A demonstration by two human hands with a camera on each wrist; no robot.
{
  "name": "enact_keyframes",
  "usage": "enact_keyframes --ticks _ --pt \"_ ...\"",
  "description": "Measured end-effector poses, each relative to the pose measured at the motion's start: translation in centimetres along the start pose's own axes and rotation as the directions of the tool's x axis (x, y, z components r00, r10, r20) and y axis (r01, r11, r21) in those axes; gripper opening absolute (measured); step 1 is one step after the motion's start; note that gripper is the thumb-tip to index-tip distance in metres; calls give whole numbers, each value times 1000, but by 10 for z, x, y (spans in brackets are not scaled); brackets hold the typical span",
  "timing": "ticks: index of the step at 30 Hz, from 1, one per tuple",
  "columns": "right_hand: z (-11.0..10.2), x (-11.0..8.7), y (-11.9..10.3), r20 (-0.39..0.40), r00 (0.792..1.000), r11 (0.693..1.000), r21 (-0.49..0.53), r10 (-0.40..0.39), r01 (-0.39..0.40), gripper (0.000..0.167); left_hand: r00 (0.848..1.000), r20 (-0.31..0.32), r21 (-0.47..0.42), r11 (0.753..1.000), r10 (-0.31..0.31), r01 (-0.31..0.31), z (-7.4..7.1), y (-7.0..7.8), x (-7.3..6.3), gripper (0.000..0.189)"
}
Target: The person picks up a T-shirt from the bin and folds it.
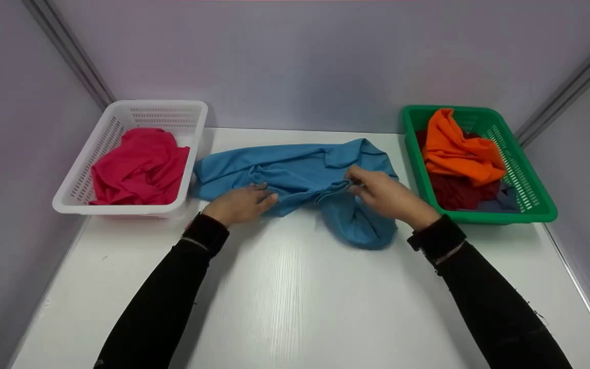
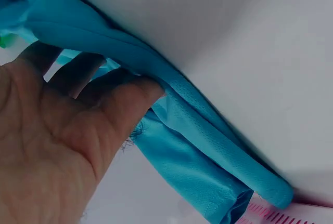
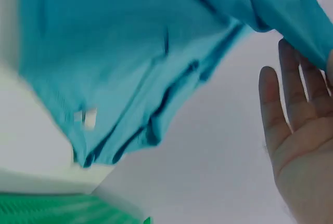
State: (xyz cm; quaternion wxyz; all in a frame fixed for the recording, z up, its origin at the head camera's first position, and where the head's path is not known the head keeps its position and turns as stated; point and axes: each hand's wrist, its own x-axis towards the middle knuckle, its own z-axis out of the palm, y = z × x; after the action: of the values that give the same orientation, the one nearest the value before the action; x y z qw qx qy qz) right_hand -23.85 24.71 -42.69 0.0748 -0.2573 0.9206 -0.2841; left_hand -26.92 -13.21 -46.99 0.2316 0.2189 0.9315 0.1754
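Observation:
A crumpled blue shirt point(image 1: 295, 166) lies across the back of the white table, its right part bunched toward the front. My left hand point(image 1: 241, 204) rests on the shirt's near edge, fingers fairly straight and thumb apart. In the left wrist view, folds of cloth hide that hand's point(image 2: 78, 109) fingertips. With thumb and fingers, my right hand point(image 1: 384, 195) pinches a fold near the bunched part. The right wrist view shows cloth at the thumb of the right hand point(image 3: 307, 125), other fingers extended, and a small white label point(image 3: 89, 118) on the shirt.
At the left stands a white basket point(image 1: 64, 197) holding a pink-red cloth point(image 1: 144, 169). A green basket point(image 1: 535, 189) at the right holds an orange cloth point(image 1: 461, 154) over dark red and grey-blue ones. Grey panels point(image 1: 305, 61) enclose the table point(image 1: 285, 307) at the back and sides.

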Motion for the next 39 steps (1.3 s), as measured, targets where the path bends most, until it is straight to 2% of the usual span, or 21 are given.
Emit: enact_keyframes --ticks 3,6,8,10,12,14,16,22,23,26,28,30,32,35,37,39 --pt "-15 -7 5 -2 1000 999 46 6 -6 13 1000 2 -14 1000 -23 23 -3 -1 3 74" --pt "-19 -11 9 -4 999 998 34 54 -53 13 1000 -13 17 1000 -2 2 -4 -1 4 67" --pt "-14 -13 10 -51 992 993 -40 112 -114 15 999 -25 43 999 21 -20 -3 0 4 62" --pt "-4 -13 9 -132 978 976 -131 159 -176 18 999 -37 62 998 34 -32 -2 1 3 62" --pt "8 -13 5 -221 960 952 -215 170 -218 21 998 -48 74 997 35 -31 -1 2 2 63" --pt "21 -13 -2 -272 951 938 -267 148 -222 22 998 -61 89 996 32 -27 0 4 2 65" --pt "33 -12 -10 -269 955 938 -279 127 -204 26 997 -73 111 994 32 -24 2 5 2 66" --pt "60 -3 -19 -152 977 936 -299 148 -189 59 994 -106 151 988 33 -16 9 10 1 68" --pt "63 -2 -17 -148 979 930 -318 142 -183 55 993 -110 149 989 32 -15 10 11 1 68" --pt "64 2 -8 -176 974 921 -337 141 -194 24 992 -118 139 990 34 -17 13 12 1 68" --pt "58 2 -2 -216 964 933 -290 154 -214 11 992 -116 137 990 41 -25 15 12 2 68" --pt "45 2 1 -242 956 957 -192 167 -216 12 993 -112 140 990 45 -29 15 12 2 68" --pt "28 -1 0 -239 960 983 -79 146 -169 13 993 -105 149 988 49 -33 15 11 2 69" --pt "4 -10 -9 -190 979 996 61 68 -58 14 995 -95 156 987 42 -27 13 11 1 71" --pt "-7 -18 -18 -125 992 992 122 -6 22 22 996 -87 157 987 36 -22 11 10 1 72" --pt "-14 -26 -27 -42 997 984 161 -72 78 24 996 -80 156 988 32 -20 9 10 1 73"
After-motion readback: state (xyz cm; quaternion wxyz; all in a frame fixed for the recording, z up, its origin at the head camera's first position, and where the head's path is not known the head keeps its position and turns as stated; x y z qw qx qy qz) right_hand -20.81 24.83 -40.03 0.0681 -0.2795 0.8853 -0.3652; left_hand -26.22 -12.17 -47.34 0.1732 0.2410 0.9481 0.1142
